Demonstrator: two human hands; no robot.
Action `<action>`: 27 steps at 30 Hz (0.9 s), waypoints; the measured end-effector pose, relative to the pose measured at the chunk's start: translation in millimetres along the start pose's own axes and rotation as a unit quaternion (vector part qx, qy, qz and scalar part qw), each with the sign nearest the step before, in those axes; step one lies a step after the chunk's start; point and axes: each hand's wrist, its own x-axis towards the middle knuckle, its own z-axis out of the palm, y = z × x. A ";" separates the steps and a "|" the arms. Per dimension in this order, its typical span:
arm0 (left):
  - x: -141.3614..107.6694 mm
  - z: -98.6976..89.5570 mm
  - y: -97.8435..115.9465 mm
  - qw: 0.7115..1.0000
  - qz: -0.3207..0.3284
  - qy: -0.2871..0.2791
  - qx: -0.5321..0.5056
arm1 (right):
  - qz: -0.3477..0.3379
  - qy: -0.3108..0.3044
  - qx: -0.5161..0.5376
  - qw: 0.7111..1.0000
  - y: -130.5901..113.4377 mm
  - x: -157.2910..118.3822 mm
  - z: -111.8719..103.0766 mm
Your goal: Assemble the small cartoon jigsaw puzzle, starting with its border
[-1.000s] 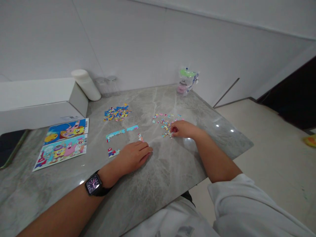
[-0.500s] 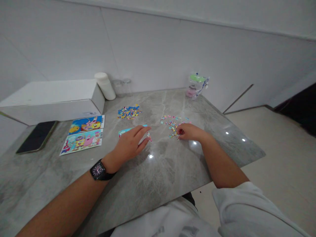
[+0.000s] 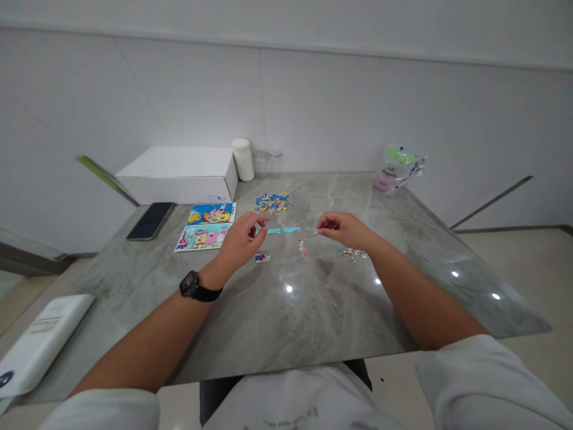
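Note:
My left hand (image 3: pixel 244 240) hovers with thumb and fingers apart at the left end of a joined blue strip of jigsaw pieces (image 3: pixel 292 230). Below its fingertips lies a small joined cluster (image 3: pixel 263 257). My right hand (image 3: pixel 344 229) pinches a small puzzle piece (image 3: pixel 317 233), mostly covered by the fingertips, just right of the strip. Between the hands a narrow upright joined section (image 3: pixel 303 248) rests on the table. Several loose pieces (image 3: pixel 351 254) lie beneath my right wrist; my hand hides others. Farther back is a heap of blue and yellow pieces (image 3: pixel 273 203).
Two cartoon picture cards (image 3: pixel 203 237) lie left, beside a phone (image 3: pixel 151 221). Behind them are a white box (image 3: pixel 179 188), a white bottle (image 3: pixel 243 160) and clear glasses (image 3: pixel 274 162). A plastic bag (image 3: pixel 398 169) stands back right; a white device (image 3: pixel 45 340) lies front left.
The head view has swung left. My right hand has come away from the loose pieces toward the blue strip, pinching a piece. My left hand has drawn back, uncovering more of the strip.

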 end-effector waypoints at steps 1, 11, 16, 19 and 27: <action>-5.7 4.1 -2.9 1.000 -0.002 0.008 0.005 | -0.004 0.000 0.026 1.000 -3.8 7.6 10.7; -30.9 31.9 -13.2 0.997 0.064 -0.029 0.044 | -0.012 0.056 0.142 0.988 6.9 30.9 104.4; -29.2 37.1 -8.9 0.994 0.086 -0.045 0.051 | -0.017 0.071 0.124 0.990 7.7 21.8 109.2; -30.5 38.5 -7.9 0.992 0.098 -0.051 0.055 | -0.024 0.052 0.122 0.991 4.8 18.8 110.7; -32.5 40.2 -11.3 0.991 0.102 -0.057 0.057 | -0.036 0.025 0.129 0.991 -0.4 16.3 114.8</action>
